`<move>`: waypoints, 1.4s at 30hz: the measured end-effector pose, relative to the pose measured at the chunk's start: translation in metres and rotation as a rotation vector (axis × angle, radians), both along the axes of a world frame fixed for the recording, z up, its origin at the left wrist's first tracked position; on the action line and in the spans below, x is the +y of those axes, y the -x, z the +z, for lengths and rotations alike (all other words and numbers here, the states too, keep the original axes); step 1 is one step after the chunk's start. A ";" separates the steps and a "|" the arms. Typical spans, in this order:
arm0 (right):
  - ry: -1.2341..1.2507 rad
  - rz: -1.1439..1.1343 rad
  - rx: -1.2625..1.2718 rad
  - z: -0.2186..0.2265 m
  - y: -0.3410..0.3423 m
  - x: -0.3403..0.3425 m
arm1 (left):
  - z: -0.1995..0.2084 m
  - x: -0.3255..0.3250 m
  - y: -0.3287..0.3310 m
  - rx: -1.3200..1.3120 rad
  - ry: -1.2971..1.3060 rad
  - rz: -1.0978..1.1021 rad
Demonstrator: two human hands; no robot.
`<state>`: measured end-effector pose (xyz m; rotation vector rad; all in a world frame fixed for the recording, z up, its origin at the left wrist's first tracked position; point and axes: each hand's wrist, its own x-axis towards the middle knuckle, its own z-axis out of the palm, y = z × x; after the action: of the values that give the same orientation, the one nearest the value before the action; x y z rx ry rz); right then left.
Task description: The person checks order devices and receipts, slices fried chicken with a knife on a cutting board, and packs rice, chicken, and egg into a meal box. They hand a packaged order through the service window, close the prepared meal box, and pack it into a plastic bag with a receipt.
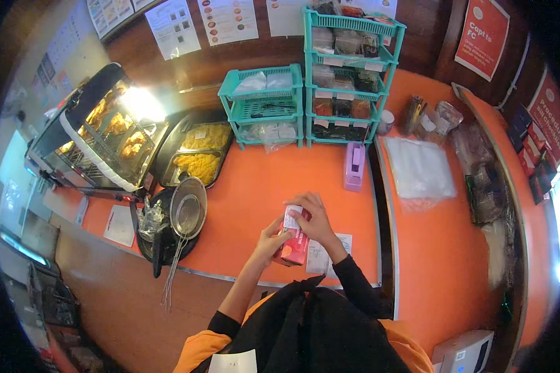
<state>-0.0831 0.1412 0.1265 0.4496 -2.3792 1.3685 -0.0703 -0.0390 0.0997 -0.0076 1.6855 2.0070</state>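
Over the orange counter's front part, a red cardboard box (294, 247) is between my two hands. My left hand (269, 241) grips its left side, with the thumb across the front. Around the upper end, my right hand (315, 221) curls its fingers, its thumb against a white printed slip (292, 217) that lies on the box. Whether the slip is stuck down or only held there, I cannot tell. Beside the box, under my right wrist, printed papers (318, 258) lie flat on the counter.
At left stand a lit food warmer (109, 133), trays of yellow food (199, 165) and a wire strainer (188, 208) over a black pan. Teal basket racks (262, 110) line the back. A purple tape dispenser (354, 166) and clear plastic bags (419, 166) are at right.
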 end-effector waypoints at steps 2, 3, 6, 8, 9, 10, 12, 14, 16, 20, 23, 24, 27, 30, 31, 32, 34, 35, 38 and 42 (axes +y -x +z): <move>-0.081 -0.041 0.063 0.003 -0.002 -0.003 | -0.002 -0.001 -0.002 0.013 -0.067 0.007; -0.067 -0.190 0.087 0.004 -0.005 -0.005 | -0.001 0.002 -0.003 0.032 -0.140 0.003; -0.012 -0.355 0.007 -0.009 -0.010 -0.010 | -0.016 -0.003 0.006 0.010 -0.166 -0.026; 0.024 -0.392 -0.101 -0.024 -0.017 -0.007 | -0.009 0.001 0.006 -0.042 -0.192 -0.004; 0.107 -0.331 -0.121 -0.025 -0.023 -0.007 | 0.000 0.004 0.004 -0.095 -0.216 0.027; 0.191 -0.271 -0.141 -0.026 -0.025 -0.007 | 0.002 0.006 0.005 -0.101 -0.216 0.014; 0.260 -0.277 -0.158 -0.027 -0.019 -0.001 | 0.003 0.007 0.005 0.111 -0.082 -0.054; 0.330 -0.295 -0.170 -0.027 -0.014 0.006 | 0.002 0.013 0.005 0.274 0.152 -0.088; 0.264 -0.364 -0.165 -0.028 -0.006 0.009 | -0.006 0.019 0.010 0.427 0.376 -0.048; 0.438 -0.472 -0.286 -0.022 0.014 0.034 | -0.006 0.023 0.009 0.612 0.521 -0.040; 0.458 -0.543 -0.183 -0.053 0.032 0.102 | -0.006 0.021 0.017 0.677 0.577 -0.122; 0.448 -0.577 -0.050 -0.062 0.037 0.130 | -0.012 0.017 0.021 0.651 0.650 -0.145; 0.162 -0.772 0.116 -0.036 0.023 0.228 | -0.027 0.007 0.032 0.687 0.923 -0.170; -0.069 -1.045 0.122 -0.033 0.011 0.346 | -0.055 0.003 0.056 0.790 1.110 -0.212; -0.234 -1.068 0.117 -0.037 0.006 0.388 | -0.065 0.004 0.065 0.813 1.115 -0.237; -0.285 -1.052 -0.001 -0.051 0.001 0.434 | -0.068 0.011 0.071 0.820 1.102 -0.250; -0.329 -1.015 -0.126 -0.060 0.002 0.481 | -0.072 0.015 0.078 0.901 1.207 -0.305; -0.462 -0.931 -0.323 -0.058 0.005 0.493 | -0.078 0.014 0.076 0.892 1.214 -0.300; -0.620 -0.722 -0.538 -0.039 0.023 0.501 | -0.090 0.026 0.070 0.922 1.332 -0.313; -0.591 -0.605 -0.570 -0.025 0.031 0.500 | -0.085 0.044 0.057 0.941 1.401 -0.221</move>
<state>-0.1144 0.6414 0.1017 -0.5768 -2.9945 0.5452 -0.1276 0.0049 0.0150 0.6589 3.0987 0.2511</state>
